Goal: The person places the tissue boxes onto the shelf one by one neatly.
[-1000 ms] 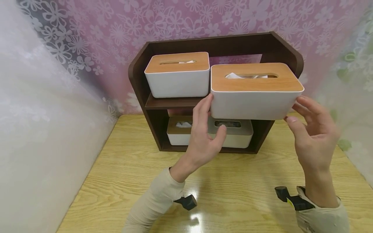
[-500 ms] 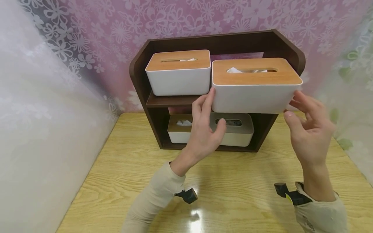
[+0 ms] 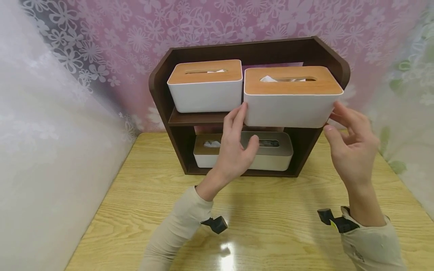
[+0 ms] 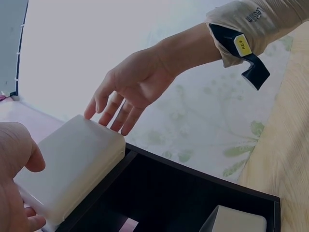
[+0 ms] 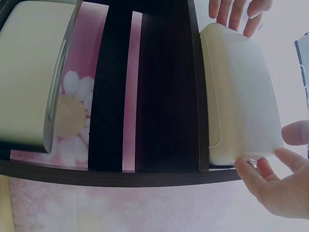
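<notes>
Both hands hold a white tissue box (image 3: 288,113) with a wood-look lid between them at the right of the upper shelf. The left hand (image 3: 232,154) lays straight fingertips on the box's left end, its thumb standing apart from the front. At the other end the right hand (image 3: 356,143) grips the lower corner, thumb at the front edge and fingers on the side. In the left wrist view, the underside of the same tissue box (image 4: 72,169) shows at the edge of the shelf board. White tissue shows in the lid slot.
A dark brown two-tier shelf (image 3: 203,119) stands against a pink floral wall. Another wood-lidded tissue box (image 3: 207,96) sits at upper left. Below are a brown-lidded box (image 3: 205,161), partly hidden by the left hand, and a grey-lidded box (image 3: 271,162). A wood-grain table (image 3: 135,210) lies underneath.
The held tissue box has moved inward toward the upper shelf and a little left, looking smaller now. Both hands have followed it, the right hand shifting left and up.
</notes>
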`<act>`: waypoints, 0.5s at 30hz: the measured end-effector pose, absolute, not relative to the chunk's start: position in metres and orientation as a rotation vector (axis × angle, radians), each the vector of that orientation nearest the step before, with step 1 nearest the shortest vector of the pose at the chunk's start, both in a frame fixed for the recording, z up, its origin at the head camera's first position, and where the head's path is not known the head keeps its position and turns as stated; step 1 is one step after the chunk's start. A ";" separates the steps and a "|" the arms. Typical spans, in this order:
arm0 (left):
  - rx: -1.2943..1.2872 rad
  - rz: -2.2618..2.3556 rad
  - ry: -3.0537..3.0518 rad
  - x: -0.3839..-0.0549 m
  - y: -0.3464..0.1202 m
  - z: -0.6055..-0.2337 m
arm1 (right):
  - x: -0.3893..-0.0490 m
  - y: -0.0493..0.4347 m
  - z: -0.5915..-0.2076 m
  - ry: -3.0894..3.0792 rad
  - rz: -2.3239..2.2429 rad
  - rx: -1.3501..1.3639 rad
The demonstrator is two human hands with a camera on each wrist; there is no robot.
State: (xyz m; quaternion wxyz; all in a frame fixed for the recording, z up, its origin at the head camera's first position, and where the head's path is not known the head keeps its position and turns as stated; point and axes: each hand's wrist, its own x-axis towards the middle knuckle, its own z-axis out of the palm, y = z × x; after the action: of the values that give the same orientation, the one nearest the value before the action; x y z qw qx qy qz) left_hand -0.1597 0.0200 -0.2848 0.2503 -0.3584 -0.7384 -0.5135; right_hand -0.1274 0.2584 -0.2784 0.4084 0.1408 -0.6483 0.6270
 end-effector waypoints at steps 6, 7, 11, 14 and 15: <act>-0.956 -1.375 -2.049 -0.161 0.021 -0.283 | -0.131 0.260 -0.276 -1.729 1.520 0.327; -0.949 -1.372 -2.053 -0.162 0.022 -0.283 | -0.131 0.260 -0.275 -1.739 1.516 0.320; -0.925 -1.366 -2.072 -0.163 0.024 -0.282 | -0.132 0.261 -0.274 -1.816 1.438 0.266; -0.917 -1.369 -2.093 -0.163 0.024 -0.281 | -0.133 0.261 -0.272 -1.847 1.401 0.237; -0.915 -1.375 -2.101 -0.163 0.024 -0.280 | -0.133 0.261 -0.272 -1.852 1.394 0.231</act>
State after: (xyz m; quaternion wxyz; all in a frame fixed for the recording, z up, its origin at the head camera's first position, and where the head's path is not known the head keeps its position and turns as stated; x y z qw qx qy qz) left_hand -0.1632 0.0243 -0.2802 0.2324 -0.3330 -0.7648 -0.5002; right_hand -0.1332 0.2615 -0.2717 0.3950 0.0911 -0.7303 0.5499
